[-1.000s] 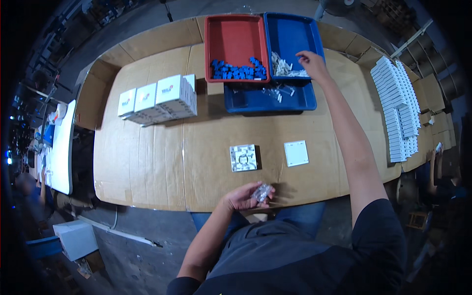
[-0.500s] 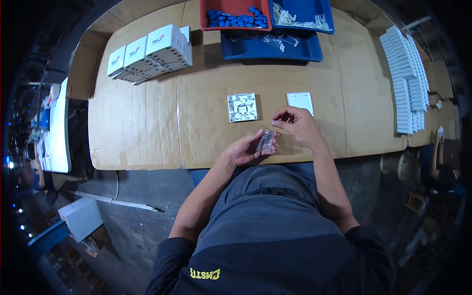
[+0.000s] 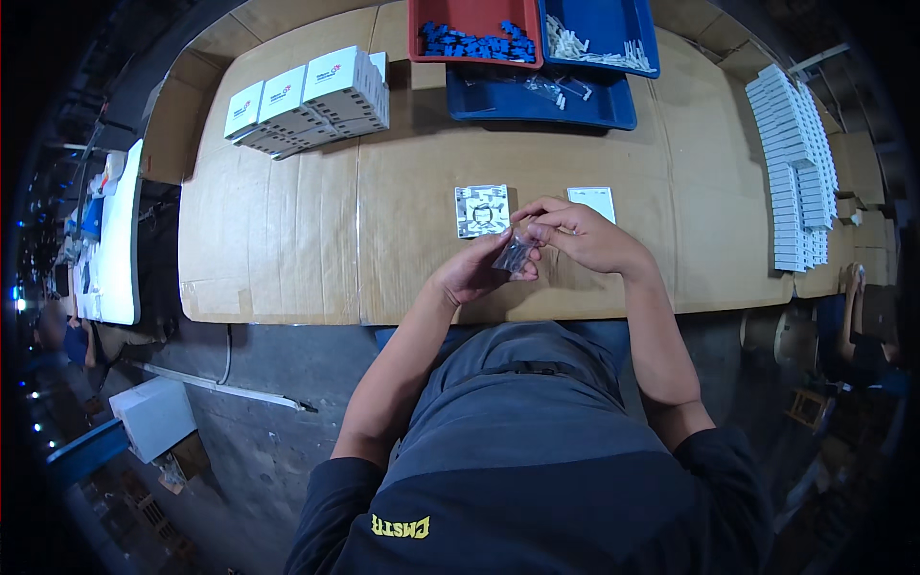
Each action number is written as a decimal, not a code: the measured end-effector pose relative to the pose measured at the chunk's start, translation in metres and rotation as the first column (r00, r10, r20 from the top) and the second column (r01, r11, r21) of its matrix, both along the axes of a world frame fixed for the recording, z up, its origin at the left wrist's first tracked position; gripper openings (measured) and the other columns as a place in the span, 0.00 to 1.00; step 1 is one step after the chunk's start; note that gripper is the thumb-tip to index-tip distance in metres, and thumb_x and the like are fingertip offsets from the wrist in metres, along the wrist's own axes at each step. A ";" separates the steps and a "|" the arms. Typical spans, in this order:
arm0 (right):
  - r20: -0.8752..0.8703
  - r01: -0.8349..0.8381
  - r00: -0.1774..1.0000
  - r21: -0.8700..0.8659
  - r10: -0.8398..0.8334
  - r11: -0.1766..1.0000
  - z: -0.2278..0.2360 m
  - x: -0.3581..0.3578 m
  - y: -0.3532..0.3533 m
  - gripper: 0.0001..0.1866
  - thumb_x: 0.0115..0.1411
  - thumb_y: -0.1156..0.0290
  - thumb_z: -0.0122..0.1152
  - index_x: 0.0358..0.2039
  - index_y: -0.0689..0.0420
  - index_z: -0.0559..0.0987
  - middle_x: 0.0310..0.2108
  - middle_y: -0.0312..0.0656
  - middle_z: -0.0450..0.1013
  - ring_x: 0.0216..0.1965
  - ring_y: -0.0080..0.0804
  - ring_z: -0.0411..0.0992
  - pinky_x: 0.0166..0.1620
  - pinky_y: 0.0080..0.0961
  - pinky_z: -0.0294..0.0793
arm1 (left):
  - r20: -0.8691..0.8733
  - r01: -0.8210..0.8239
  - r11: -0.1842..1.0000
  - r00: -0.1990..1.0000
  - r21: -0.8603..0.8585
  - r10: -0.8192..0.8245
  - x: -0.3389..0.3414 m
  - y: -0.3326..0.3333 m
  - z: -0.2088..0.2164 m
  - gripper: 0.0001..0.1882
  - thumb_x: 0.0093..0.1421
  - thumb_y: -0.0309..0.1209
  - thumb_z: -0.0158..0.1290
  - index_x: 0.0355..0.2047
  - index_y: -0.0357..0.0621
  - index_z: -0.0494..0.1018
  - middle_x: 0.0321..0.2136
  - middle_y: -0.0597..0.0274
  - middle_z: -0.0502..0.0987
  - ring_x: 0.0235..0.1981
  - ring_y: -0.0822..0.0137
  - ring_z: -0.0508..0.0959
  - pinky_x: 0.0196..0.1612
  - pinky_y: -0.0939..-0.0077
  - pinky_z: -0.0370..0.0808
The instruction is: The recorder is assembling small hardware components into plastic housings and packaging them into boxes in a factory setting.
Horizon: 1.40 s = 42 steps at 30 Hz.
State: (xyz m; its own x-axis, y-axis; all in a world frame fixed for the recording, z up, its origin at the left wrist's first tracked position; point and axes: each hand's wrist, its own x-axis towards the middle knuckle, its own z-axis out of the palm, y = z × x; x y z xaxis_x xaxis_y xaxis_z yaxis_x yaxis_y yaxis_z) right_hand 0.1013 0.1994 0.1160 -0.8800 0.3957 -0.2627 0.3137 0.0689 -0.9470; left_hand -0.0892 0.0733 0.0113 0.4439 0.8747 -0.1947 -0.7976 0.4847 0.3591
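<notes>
Above the front edge of the cardboard-covered table, my left hand [image 3: 471, 269] is closed round a small clear plastic bag [image 3: 517, 255]. What lies inside the bag is too small to make out. Fingers bent and pinched together, my right hand [image 3: 585, 237] meets the bag's upper end; whether it holds anything else is hidden. Just beyond my left hand lies a flat square box with a grey-and-white pattern [image 3: 481, 211]. A white square tray or lid [image 3: 594, 201] rests past my right hand, partly covered by it.
Stacked white boxes [image 3: 316, 101] stand at the back left. At the back are a red bin [image 3: 476, 59] of blue pieces, a blue bin [image 3: 602, 67] of white pieces and a lower blue tray [image 3: 537, 117] with small bags. White flat cases [image 3: 791, 168] are piled at the right.
My right hand has come down and left to the bag, and its fingers now touch the upper end. The left hand keeps its hold. The whole view has shifted slightly.
</notes>
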 end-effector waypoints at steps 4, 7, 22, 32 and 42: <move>0.045 -0.051 0.998 0.057 0.048 0.997 0.001 -0.014 -0.004 0.17 0.74 0.62 0.56 0.42 0.63 0.86 0.59 0.48 0.72 0.57 0.35 0.71 0.58 0.31 0.70 | -0.007 -0.007 0.999 1.000 0.046 0.007 -0.002 0.002 0.005 0.23 0.75 0.46 0.47 0.54 0.37 0.73 0.44 0.51 0.81 0.45 0.59 0.84 0.57 0.60 0.79; 0.029 -0.168 0.985 0.335 0.167 0.927 -0.016 -0.017 -0.004 0.19 0.75 0.60 0.54 0.44 0.63 0.85 0.60 0.49 0.70 0.56 0.35 0.72 0.57 0.32 0.71 | -0.064 0.027 0.999 0.998 0.043 -0.025 0.000 0.008 0.003 0.22 0.75 0.46 0.48 0.53 0.39 0.74 0.45 0.50 0.81 0.45 0.59 0.84 0.57 0.59 0.79; 0.190 -0.137 0.974 0.078 0.120 0.987 -0.010 -0.023 0.005 0.25 0.76 0.54 0.52 0.49 0.67 0.81 0.50 0.45 0.76 0.39 0.29 0.79 0.45 0.29 0.78 | -0.183 0.075 0.997 0.980 0.006 -0.072 -0.006 0.006 -0.027 0.26 0.71 0.48 0.52 0.56 0.38 0.71 0.44 0.54 0.80 0.48 0.59 0.82 0.59 0.55 0.77; -0.197 0.497 0.849 0.613 -0.490 0.615 -0.016 -0.028 0.191 0.10 0.66 0.66 0.64 0.42 0.57 0.84 0.36 0.45 0.83 0.39 0.41 0.81 0.43 0.35 0.78 | 0.264 0.248 0.962 0.941 -0.116 -0.211 -0.003 -0.004 -0.039 0.36 0.77 0.54 0.36 0.67 0.31 0.64 0.41 0.57 0.80 0.41 0.66 0.81 0.50 0.62 0.85; -0.059 0.136 0.884 0.981 -0.463 0.136 -0.046 -0.058 0.299 0.11 0.64 0.71 0.57 0.43 0.48 0.85 0.39 0.42 0.78 0.45 0.46 0.78 0.46 0.45 0.79 | 0.355 0.323 0.935 0.899 -0.146 -0.256 -0.004 0.013 -0.037 0.32 0.77 0.49 0.39 0.65 0.30 0.65 0.45 0.53 0.80 0.45 0.61 0.82 0.54 0.57 0.82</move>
State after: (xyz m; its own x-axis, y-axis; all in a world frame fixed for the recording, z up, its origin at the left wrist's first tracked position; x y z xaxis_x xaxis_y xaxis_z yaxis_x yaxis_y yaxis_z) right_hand 0.0432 0.4981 0.0697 -0.6072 0.6912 0.3918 0.7096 0.6936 -0.1241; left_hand -0.0934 0.0859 -0.0261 0.7394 0.6565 -0.1496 -0.6663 0.7454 -0.0222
